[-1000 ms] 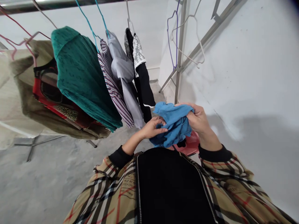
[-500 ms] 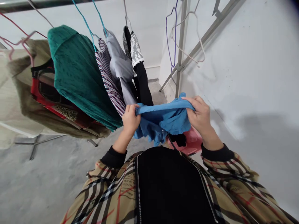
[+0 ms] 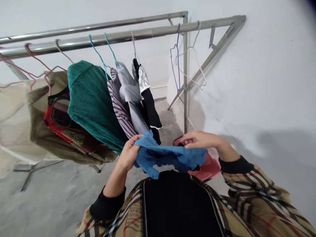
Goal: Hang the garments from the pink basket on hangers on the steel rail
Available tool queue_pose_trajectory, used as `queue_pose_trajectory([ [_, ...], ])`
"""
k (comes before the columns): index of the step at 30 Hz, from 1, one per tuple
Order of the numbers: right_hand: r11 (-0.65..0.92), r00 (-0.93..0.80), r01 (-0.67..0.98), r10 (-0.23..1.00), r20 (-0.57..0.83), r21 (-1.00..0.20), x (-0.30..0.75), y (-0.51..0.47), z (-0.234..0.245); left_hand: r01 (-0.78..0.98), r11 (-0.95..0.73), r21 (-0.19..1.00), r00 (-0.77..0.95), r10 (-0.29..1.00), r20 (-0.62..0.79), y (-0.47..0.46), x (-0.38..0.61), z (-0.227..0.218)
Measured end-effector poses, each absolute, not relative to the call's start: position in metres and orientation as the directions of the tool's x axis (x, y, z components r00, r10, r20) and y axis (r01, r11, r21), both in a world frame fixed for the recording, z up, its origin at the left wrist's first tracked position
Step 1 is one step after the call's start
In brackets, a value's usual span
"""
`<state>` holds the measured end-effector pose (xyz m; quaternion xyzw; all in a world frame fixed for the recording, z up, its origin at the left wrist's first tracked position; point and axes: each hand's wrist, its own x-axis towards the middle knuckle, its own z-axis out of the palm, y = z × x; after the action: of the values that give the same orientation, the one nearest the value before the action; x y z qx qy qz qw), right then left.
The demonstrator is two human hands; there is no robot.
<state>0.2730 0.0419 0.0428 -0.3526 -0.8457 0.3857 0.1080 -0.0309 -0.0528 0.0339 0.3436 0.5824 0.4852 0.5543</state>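
Note:
A crumpled blue garment (image 3: 168,156) is stretched between my hands in front of my body. My left hand (image 3: 127,154) is closed on its left end, with the thumb on top of the cloth. On the other side my right hand (image 3: 198,139) has its fingers bent at the garment's upper edge, seemingly pinching it; the fingertips are partly hidden. Loose folds of the blue cloth droop below both hands. Under its right end, a pink basket (image 3: 209,166) shows in part, holding something dark.
A metal rail (image 3: 163,31) carries clothes on hangers: a green velvet top (image 3: 91,102), a striped shirt (image 3: 118,102), a grey garment (image 3: 129,92) and a black piece with lace (image 3: 150,108). A purple hanger (image 3: 178,62) and a white hanger (image 3: 203,74) hang bare near the right wall.
My view has tilted up, showing more of the rail. The blue garment's taut upper band has gone slack and bunched. My right hand has shifted left along it and turned its fingers inward.

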Motion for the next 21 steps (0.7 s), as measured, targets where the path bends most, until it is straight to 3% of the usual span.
queue_pose_trajectory([
  [2, 0.415, -0.618, 0.476, 0.785, 0.041, -0.776, 0.267, 0.069, 0.053, -0.133, 0.311, 0.941, -0.099, 0.941, -0.325, -0.060, -0.027, 0.042],
  [5, 0.382, -0.204, 0.372, 0.923, 0.327, -0.846, 0.243, 0.124, 0.071, -0.108, 0.307, 0.946, -0.076, 0.946, -0.315, -0.064, -0.022, 0.048],
  [6, 0.355, -0.079, 0.325, 0.934, 0.349, -0.877, 0.232, 0.144, 0.076, -0.102, 0.303, 0.948, -0.074, 0.948, -0.311, -0.064, -0.020, 0.048],
  [8, 0.246, 0.037, 0.215, 0.965, 0.260, -0.945, 0.210, 0.180, 0.085, -0.083, 0.290, 0.953, -0.078, 0.952, -0.297, -0.065, -0.017, 0.047],
  [12, 0.130, 0.033, -0.042, 0.991, 0.129, -0.991, 0.173, 0.221, 0.101, -0.022, 0.245, 0.969, -0.121, 0.962, -0.246, -0.067, -0.018, 0.042],
  [21, 0.314, -0.011, -0.134, 0.948, 0.318, -0.940, 0.172, 0.185, 0.133, 0.012, 0.246, 0.969, -0.208, 0.949, -0.238, -0.064, -0.031, 0.036],
])
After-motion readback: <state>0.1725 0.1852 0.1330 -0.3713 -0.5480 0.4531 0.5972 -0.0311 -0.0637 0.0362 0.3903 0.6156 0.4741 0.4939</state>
